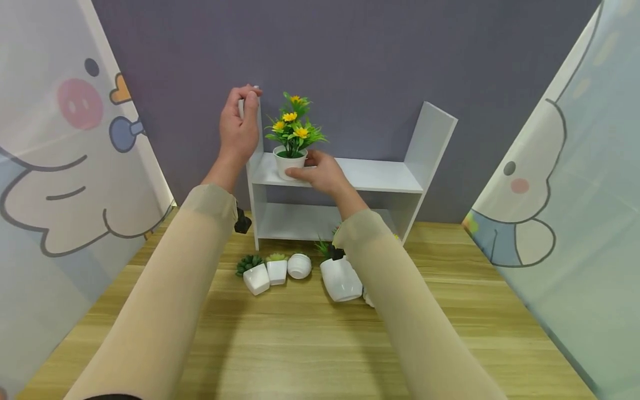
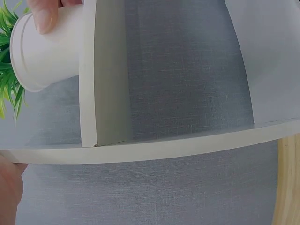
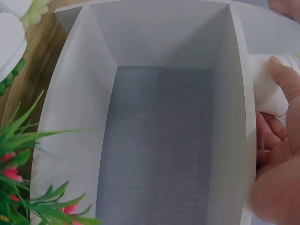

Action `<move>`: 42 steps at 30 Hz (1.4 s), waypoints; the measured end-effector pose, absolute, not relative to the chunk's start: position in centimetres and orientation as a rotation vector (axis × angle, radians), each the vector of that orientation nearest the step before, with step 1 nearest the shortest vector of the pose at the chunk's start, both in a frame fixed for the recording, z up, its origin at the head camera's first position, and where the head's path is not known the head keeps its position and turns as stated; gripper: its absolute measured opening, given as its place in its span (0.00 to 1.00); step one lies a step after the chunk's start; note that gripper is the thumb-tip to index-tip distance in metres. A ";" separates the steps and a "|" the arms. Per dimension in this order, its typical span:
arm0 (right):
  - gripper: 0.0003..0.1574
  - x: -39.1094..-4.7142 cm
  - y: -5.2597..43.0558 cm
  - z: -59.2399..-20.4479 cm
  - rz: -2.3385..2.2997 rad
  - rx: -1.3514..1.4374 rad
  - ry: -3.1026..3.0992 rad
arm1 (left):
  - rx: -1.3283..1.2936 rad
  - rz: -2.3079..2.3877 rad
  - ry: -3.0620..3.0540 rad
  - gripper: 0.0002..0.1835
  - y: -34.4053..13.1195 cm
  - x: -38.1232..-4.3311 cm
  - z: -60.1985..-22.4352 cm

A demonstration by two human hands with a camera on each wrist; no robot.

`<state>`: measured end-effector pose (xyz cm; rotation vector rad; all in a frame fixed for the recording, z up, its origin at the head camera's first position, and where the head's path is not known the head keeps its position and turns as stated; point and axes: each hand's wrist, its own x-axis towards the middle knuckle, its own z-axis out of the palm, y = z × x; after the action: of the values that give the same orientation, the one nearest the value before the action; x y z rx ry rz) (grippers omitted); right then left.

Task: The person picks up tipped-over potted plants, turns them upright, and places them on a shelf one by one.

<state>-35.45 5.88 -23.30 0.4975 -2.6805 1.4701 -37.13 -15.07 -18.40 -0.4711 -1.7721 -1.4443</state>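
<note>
A potted plant (image 1: pixel 290 164) with yellow flowers and a white pot sits on the upper board of a white shelf unit (image 1: pixel 372 173), beside its left side panel. My right hand (image 1: pixel 326 173) holds this pot from the right, thumb in front and the other fingers partly hidden behind. In the right wrist view the thumb lies on the pot wall. My left hand (image 1: pixel 240 125) grips the top of the left side panel (image 1: pixel 257 139), its fingers curled over the edge. The left wrist view shows the pot's base right at the board.
On the wooden table (image 1: pixel 290 344), in front of the shelf, lie several white pots, among them a small square pot (image 1: pixel 257 279), a round pot (image 1: pixel 299 266) and a larger pot (image 1: pixel 341 280). A pink-flowered plant (image 3: pixel 14 173) stands near the lower compartment. A grey wall (image 1: pixel 350 66) backs the shelf.
</note>
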 end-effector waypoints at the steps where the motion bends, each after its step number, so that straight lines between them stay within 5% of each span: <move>1: 0.52 -35.4 5.8 -23.3 1.472 0.492 -2.682 | -0.464 -1.441 -1.776 0.13 -15.2 -37.5 -18.5; 7: 0.58 -35.5 5.3 -23.5 1.436 0.415 -2.725 | -0.457 -1.427 -1.794 0.15 -15.6 -38.1 -19.1; 42: 0.52 -35.6 4.6 -23.5 1.341 0.267 -2.705 | -0.489 -1.404 -1.803 0.17 -15.4 -37.5 -18.9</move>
<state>-35.62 4.60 -23.53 0.2674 -2.7054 1.3414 -37.52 -15.42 -18.93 -0.4893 -1.8034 -1.4037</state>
